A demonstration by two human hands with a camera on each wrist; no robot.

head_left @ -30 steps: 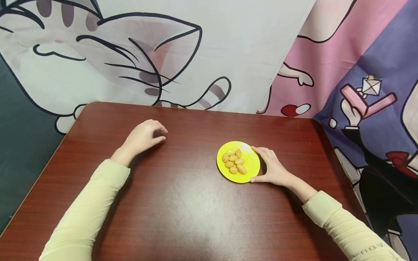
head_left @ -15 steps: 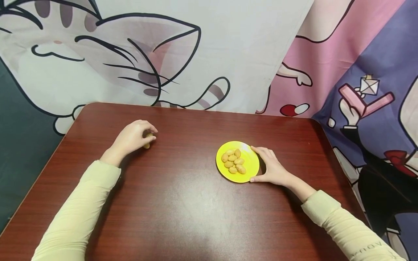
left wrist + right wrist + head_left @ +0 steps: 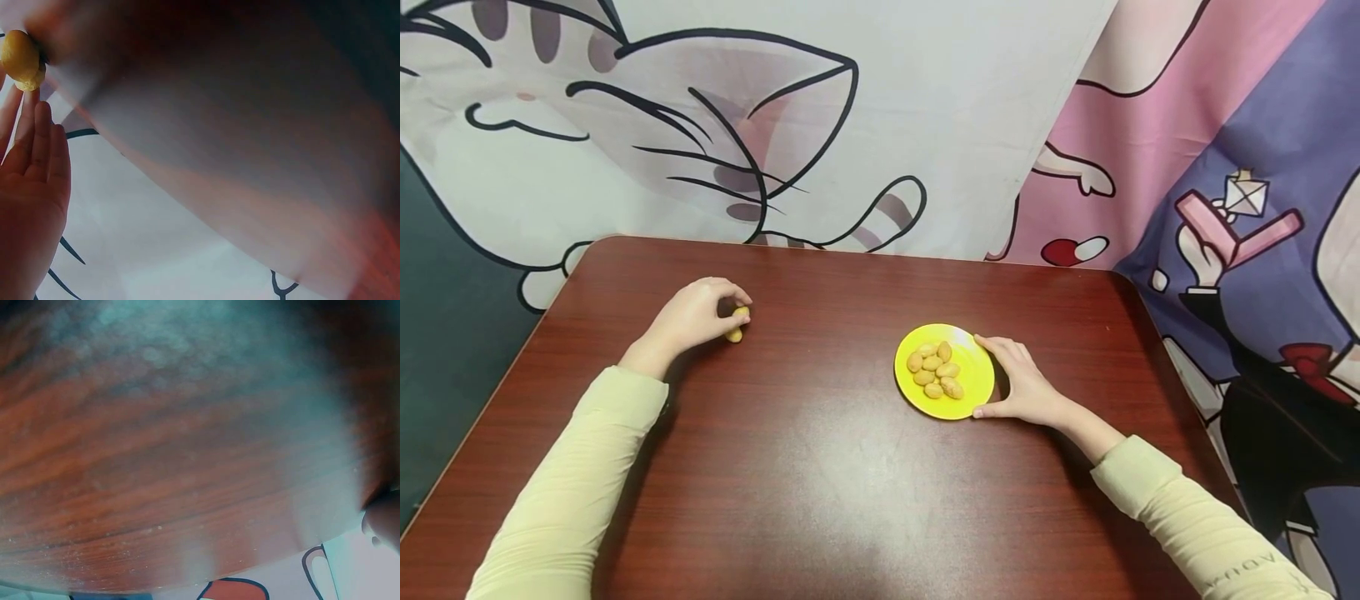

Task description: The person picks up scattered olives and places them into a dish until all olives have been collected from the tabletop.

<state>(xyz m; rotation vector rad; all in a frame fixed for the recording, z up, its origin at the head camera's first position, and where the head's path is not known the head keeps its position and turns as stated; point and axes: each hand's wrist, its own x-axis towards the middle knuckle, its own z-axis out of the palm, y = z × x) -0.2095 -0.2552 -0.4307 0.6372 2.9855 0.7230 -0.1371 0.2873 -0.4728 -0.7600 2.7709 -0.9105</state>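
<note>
A yellow plate (image 3: 979, 385) on the table bears several small tan-yellow oval pieces, like nuts (image 3: 931, 363). My right hand (image 3: 1021, 383) holds its right rim, thumb at the front and fingers at the back. At the left, my left hand (image 3: 698, 312) is bent down over the table, its thumb and fingers around a yellow two-lobed thing (image 3: 734, 335), partly hidden behind the thumb. The left wrist view gives a smooth oval lobe (image 3: 20, 55) with a rougher, smaller lobe below it, right at the fingertips of the left hand (image 3: 34, 181). In the right wrist view only a dark fingertip shows.
A reddish-brown wooden table (image 3: 820, 467) with rounded back corners lies under both hands. Behind it hangs a cloth (image 3: 925, 108) printed with cartoon cats, with pink and purple folds at the right.
My left hand has moved left, and its thumb and fingers have come together around the yellow thing, which was out of sight at first. The right hand and plate have stayed in place.
</note>
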